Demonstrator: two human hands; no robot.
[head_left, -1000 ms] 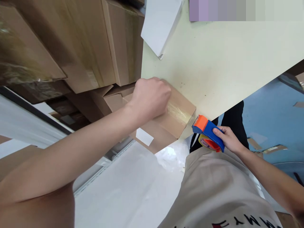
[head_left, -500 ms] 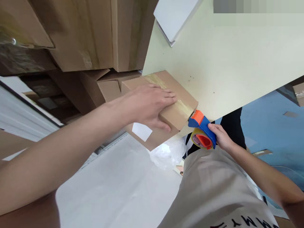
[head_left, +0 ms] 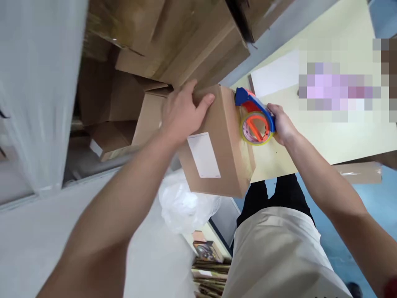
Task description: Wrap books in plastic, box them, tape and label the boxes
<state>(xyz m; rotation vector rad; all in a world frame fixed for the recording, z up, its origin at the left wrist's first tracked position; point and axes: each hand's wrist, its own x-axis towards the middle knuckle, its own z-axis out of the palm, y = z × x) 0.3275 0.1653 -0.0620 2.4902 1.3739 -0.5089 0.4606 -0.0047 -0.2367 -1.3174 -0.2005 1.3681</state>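
Note:
A taped cardboard box (head_left: 228, 153) with a white label (head_left: 204, 155) on its side stands at the table's near edge, tilted in view. My left hand (head_left: 182, 114) holds its upper left part, the thumb on the near face and the other fingers reaching over the far side, partly hidden. In my right hand (head_left: 283, 124) is a blue and orange tape dispenser (head_left: 268, 116), with a roll of yellowish tape in it. Its blue head is against or very close to the box's upper right edge; contact is unclear. Tape runs along the box's right face.
Large cardboard boxes (head_left: 192, 45) are stacked behind and to the left. White paper (head_left: 274, 74) lies on the pale table (head_left: 335, 136). Below the box hangs a clear plastic bag (head_left: 186, 203), with flattened cardboard (head_left: 211, 275) lower down. A blurred-out patch covers part of the table.
The box has turned, so its labelled side faces me more. My left hand has shifted from flat on the taped top to its upper left part. The dispenser has moved from the near corner up to the upper right edge.

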